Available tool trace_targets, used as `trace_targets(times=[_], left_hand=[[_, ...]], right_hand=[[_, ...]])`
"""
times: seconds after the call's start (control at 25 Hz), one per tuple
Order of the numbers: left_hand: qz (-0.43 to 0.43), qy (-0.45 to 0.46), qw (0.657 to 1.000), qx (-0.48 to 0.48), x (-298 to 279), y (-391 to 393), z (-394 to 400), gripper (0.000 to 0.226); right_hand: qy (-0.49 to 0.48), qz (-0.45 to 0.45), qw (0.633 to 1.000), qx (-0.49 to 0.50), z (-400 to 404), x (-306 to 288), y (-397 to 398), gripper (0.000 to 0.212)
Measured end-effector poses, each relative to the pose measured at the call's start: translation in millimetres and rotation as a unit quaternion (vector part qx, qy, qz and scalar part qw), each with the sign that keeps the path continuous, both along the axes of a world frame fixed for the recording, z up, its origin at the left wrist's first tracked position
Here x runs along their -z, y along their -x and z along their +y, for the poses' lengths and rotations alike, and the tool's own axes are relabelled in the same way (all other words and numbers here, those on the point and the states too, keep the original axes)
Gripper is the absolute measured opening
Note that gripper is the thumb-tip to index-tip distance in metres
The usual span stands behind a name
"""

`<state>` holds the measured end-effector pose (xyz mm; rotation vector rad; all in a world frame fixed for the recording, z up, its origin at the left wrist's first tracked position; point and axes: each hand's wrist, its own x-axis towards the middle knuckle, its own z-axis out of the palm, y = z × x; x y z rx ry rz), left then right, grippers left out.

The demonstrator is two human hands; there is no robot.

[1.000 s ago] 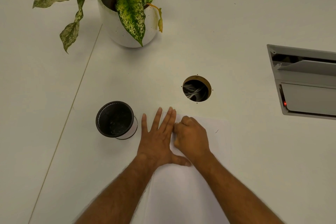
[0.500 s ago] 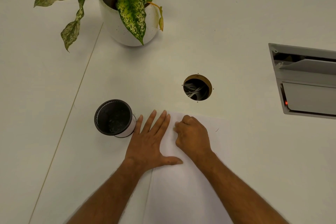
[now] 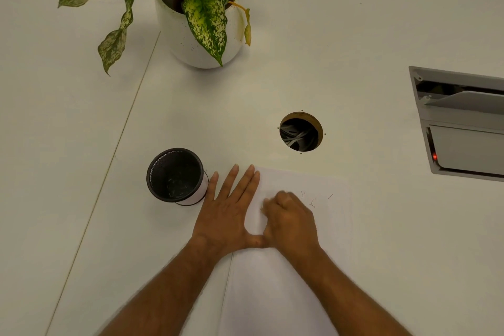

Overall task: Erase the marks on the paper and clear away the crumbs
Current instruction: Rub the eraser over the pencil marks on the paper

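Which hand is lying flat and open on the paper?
The left hand, fingers spread beside the black cup; the right hand is curled into a fist.

Two bare forearms enter from 6 o'clock edge; no sleeves visible anywhere up to frame border. Left hand (image 3: 227,215): no ring, no watch, no wristband, no glove; nails short. Right hand (image 3: 290,222): likewise bare, wrist unadorned, outline blurred at 12 o'clock side so knuckle detail cannot be read. Fine hair on both forearms. No clothing, straps or markings show on either limb.
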<state>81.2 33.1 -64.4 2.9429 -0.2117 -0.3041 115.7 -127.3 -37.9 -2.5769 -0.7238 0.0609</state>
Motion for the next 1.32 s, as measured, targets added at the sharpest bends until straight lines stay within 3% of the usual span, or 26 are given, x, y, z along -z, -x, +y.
trace_targets(times=[0.2, 0.48, 0.76, 1.08, 1.32], left_hand=[[0.006, 0.006, 1.000, -0.006, -0.2, -0.9, -0.8, 0.131], [-0.001, -0.005, 1.000, -0.002, 3.9, -0.5, 0.4, 0.122], [0.001, 0.014, 1.000, -0.009, 2.8, -0.6, -0.8, 0.131], [-0.001, -0.008, 1.000, -0.007, 4.9, -0.3, 0.3, 0.123], [-0.014, 0.011, 1.000, -0.002, 1.8, -0.1, -0.7, 0.129]], right_hand=[[0.013, -0.003, 1.000, 0.027, 15.8, -1.9, -31.1, 0.016], [-0.016, -0.001, 1.000, -0.016, -8.9, -0.2, 29.6, 0.016], [0.006, -0.014, 0.999, 0.045, 26.7, -0.7, -33.0, 0.013], [-0.018, -0.004, 1.000, -0.006, -9.2, 1.7, 31.6, 0.018], [-0.006, -0.012, 0.999, 0.036, 21.5, -0.8, -22.7, 0.014]])
